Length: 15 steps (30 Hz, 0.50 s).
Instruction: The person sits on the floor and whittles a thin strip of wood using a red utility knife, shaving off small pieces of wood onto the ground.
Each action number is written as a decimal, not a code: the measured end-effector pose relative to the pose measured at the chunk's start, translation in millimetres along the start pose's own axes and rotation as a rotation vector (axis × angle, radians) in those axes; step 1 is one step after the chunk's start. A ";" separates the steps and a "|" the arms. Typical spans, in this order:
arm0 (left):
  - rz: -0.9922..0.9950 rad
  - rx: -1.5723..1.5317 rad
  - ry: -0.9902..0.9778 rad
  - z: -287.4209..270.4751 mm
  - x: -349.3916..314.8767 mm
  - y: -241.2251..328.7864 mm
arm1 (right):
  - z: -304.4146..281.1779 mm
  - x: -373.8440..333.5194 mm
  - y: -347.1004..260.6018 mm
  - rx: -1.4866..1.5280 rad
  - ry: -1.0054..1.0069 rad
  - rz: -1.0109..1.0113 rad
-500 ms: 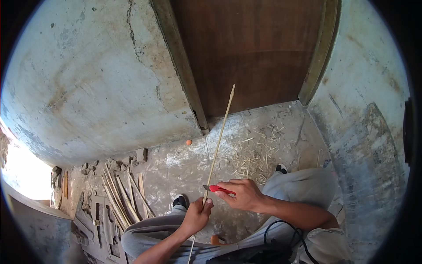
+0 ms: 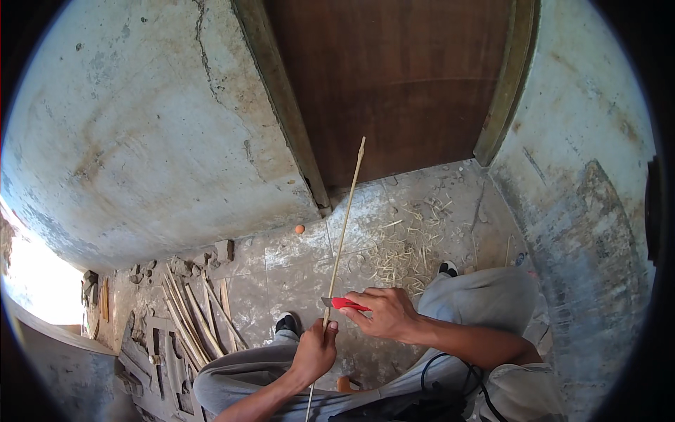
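Observation:
A long, thin pale stick [image 2: 344, 228], seemingly bamboo or wood, slants up and away between my knees, with a knobby joint near its far tip. My left hand [image 2: 316, 352] is closed round its lower part, thumb pressed along it; the thin lower end shows beneath the wrist. In my right hand [image 2: 391, 314] is a red utility knife [image 2: 348, 303], its short dark blade laid against the stick just above my left thumb.
Curly pale shavings [image 2: 415, 246] litter the floor before the brown door [image 2: 394, 84]. Long split strips [image 2: 193, 313] lean over a grey slotted frame [image 2: 169, 366] at the left. Stone chunks [image 2: 223, 250] and an orange ball-like thing [image 2: 299, 229] lie by the cracked wall [image 2: 169, 155].
The stick's far tip has swung slightly to the left. Both hands keep their grips, and the knife blade stays at about the same place on the stick.

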<state>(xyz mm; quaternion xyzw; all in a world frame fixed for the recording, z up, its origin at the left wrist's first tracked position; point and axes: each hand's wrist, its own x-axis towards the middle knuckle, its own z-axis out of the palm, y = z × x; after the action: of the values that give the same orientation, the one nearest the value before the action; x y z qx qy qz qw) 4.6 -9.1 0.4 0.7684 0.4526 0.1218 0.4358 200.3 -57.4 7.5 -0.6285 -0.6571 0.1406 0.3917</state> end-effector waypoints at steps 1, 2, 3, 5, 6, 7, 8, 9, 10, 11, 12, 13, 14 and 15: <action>-0.008 -0.014 0.005 0.1 -0.8 3.4 | 1.1 -1.0 1.1 -0.016 -0.002 0.001; -0.016 -0.029 0.009 0.4 -1.3 5.4 | 1.9 -1.8 1.9 -0.032 -0.004 0.001; -0.017 -0.028 0.009 0.6 -1.4 5.2 | 2.5 -2.0 2.5 -0.031 -0.004 0.001; -0.021 -0.027 0.007 1.0 -1.7 4.6 | 3.2 -2.4 2.9 -0.063 0.007 -0.020; -0.021 -0.027 0.007 0.8 -1.7 5.9 | 3.2 -2.2 3.1 -0.063 0.007 -0.019; -0.015 -0.027 0.011 0.1 -2.2 8.2 | 3.1 -1.9 3.3 -0.065 0.013 -0.031; -0.009 -0.027 0.015 -0.4 -2.6 9.6 | 3.1 -1.5 3.4 -0.067 0.018 -0.042; -0.010 -0.027 0.015 -0.8 -3.1 9.5 | 2.9 -0.8 3.0 -0.067 0.018 -0.042; -0.020 -0.024 0.017 -1.1 -3.7 9.0 | 2.4 -0.1 2.0 -0.067 0.021 -0.045; -0.029 -0.020 0.018 -1.4 -3.9 8.5 | 2.5 0.4 1.6 -0.068 0.023 -0.047; -0.029 -0.021 0.017 -1.5 -3.9 8.5 | 2.5 0.2 1.9 -0.069 0.023 -0.047; -0.026 -0.018 0.014 -1.6 -3.7 8.6 | 2.8 -0.1 2.8 -0.068 0.028 -0.052; -0.023 -0.015 0.011 -1.5 -3.5 8.7 | 2.8 -0.3 3.6 -0.068 0.032 -0.058; -0.022 -0.016 0.010 -1.1 -3.6 9.2 | 2.3 -0.3 4.2 -0.069 0.033 -0.056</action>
<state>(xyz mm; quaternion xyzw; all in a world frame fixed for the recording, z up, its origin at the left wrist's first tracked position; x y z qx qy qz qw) 7.3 -13.3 9.0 0.7593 0.4622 0.1243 0.4409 201.7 -56.2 3.0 -0.6251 -0.6726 0.0964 0.3842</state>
